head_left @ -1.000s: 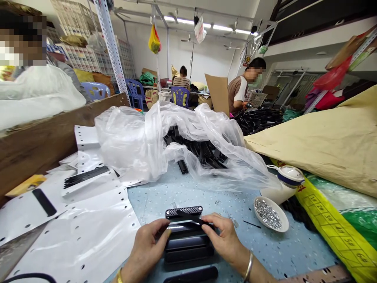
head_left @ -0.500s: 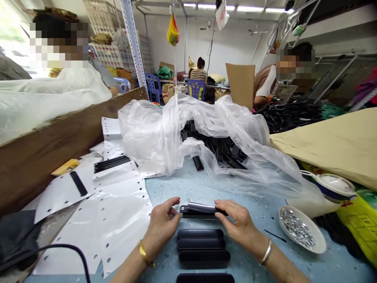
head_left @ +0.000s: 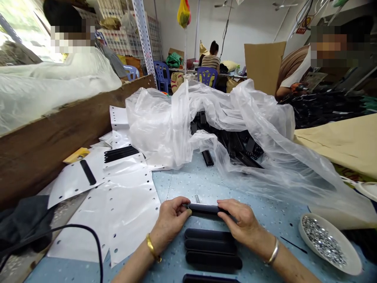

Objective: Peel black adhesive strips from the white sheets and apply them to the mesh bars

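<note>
A long black plastic case [head_left: 204, 208] with rounded ends is held just above the blue tabletop. My left hand [head_left: 173, 215] pinches its left end between thumb and fingers. At the other end, my right hand [head_left: 244, 218] grips it, hiding the tip. Its top looks smooth and glossy, with the cover lying along it. Below, towards me, lie several similar black cases [head_left: 210, 245] side by side, the lowest cut off by the frame edge. A small clear strip [head_left: 197, 199] shows just behind the held case.
A clear plastic bag [head_left: 159, 122] spills black parts [head_left: 232, 143] beyond my hands. White perforated sheets [head_left: 129, 208] with black strips [head_left: 120, 153] lie left. A bowl of small metal pieces [head_left: 325, 239] and a thin black stick [head_left: 294, 244] are right. Other people sit around.
The cover piece, tilted on the black case before, now lies flush along it. My left fingers have closed on the left end. The whole view has shifted, with things appearing farther right.
</note>
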